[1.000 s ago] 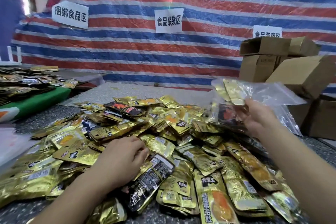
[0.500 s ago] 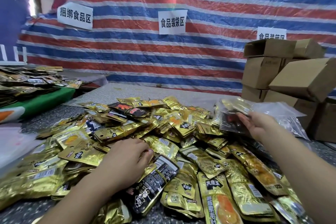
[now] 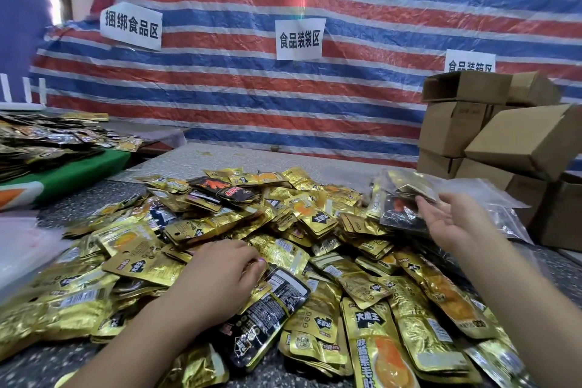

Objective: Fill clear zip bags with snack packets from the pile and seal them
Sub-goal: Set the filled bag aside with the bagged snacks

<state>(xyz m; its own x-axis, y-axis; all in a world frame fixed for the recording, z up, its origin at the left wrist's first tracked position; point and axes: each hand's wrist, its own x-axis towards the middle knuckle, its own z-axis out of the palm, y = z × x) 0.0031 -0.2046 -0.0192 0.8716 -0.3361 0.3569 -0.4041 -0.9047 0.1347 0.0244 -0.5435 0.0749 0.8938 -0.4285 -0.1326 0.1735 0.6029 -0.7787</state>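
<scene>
A big pile of gold and black snack packets [image 3: 283, 230] covers the speckled table [image 3: 201, 161]. My left hand [image 3: 217, 280] lies on the near middle of the pile, fingers curled down over gold packets, beside a black packet [image 3: 271, 309]. A clear zip bag [image 3: 406, 198] with a few packets inside rests on the right side of the pile. My right hand [image 3: 450, 220] is beside it, palm up and fingers relaxed, with only the fingertips at the bag's edge.
Brown cardboard boxes [image 3: 491, 142] are stacked at the right. More clear plastic bags [image 3: 504, 220] lie behind my right hand. A green-topped side table [image 3: 72, 170] at the left carries another heap of packets. A striped tarp [image 3: 315, 88] with paper signs hangs behind.
My right hand has brought the clear bag down from above the pile onto its right side and loosened its fingers. My left hand has stayed on the pile.
</scene>
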